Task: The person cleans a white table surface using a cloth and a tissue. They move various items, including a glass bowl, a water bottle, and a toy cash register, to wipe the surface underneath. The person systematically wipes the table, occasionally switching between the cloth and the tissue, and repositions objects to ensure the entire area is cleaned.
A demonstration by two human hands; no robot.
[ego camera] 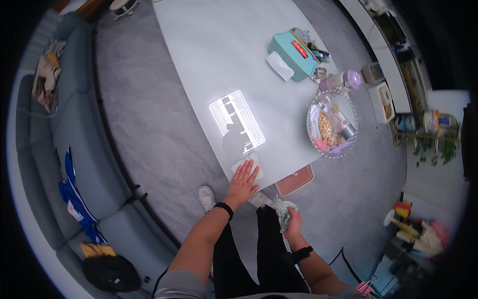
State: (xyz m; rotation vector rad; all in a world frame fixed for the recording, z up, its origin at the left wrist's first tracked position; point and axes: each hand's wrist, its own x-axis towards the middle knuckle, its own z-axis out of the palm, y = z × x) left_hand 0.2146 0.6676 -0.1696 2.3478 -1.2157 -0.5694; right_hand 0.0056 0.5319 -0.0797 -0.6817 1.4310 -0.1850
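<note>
My left hand (243, 184) lies palm down, fingers stretched, on a white tissue (257, 160) at the near left corner of the glossy white table (201, 56). Part of the tissue sticks out past the fingertips. Below the near table edge, my right hand (293, 223) grips a crumpled pale green cloth (283, 209) in front of my right leg. A ceiling light and a dark silhouette are reflected in the tabletop just beyond the left hand.
On the table's right stand a teal tissue box (293, 54), a purple-lidded bottle (341, 80) and a clear bowl (332, 123) of nuts and packets. A pinkish box (297, 180) sits below the near edge. A grey-blue sofa (82, 130) runs along the left.
</note>
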